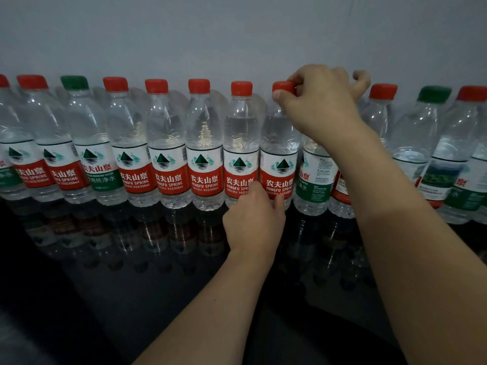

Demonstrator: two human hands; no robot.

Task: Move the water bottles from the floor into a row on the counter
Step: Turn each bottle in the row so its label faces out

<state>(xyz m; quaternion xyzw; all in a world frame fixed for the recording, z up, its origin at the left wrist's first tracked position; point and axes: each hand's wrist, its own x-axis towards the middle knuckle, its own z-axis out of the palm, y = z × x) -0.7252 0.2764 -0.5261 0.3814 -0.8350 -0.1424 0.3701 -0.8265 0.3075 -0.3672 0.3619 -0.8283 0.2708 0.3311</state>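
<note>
While we've got a long row of clear plastic water bottles (pixel 168 143) lined up upright against the grey wall (pixel 237 30) on the glossy black counter (pixel 105 272), both hands are on one clear red-capped, red-labelled bottle (pixel 279 148) mid-row. Our right hand (pixel 320 101) pinches its red screw cap (pixel 283 86) from above, fingers curled round it. Our left hand (pixel 254 219) grips the bottle low down, near the base. Most caps are red, a few are green, like the green-capped bottle (pixel 87 138) over on the left.
</note>
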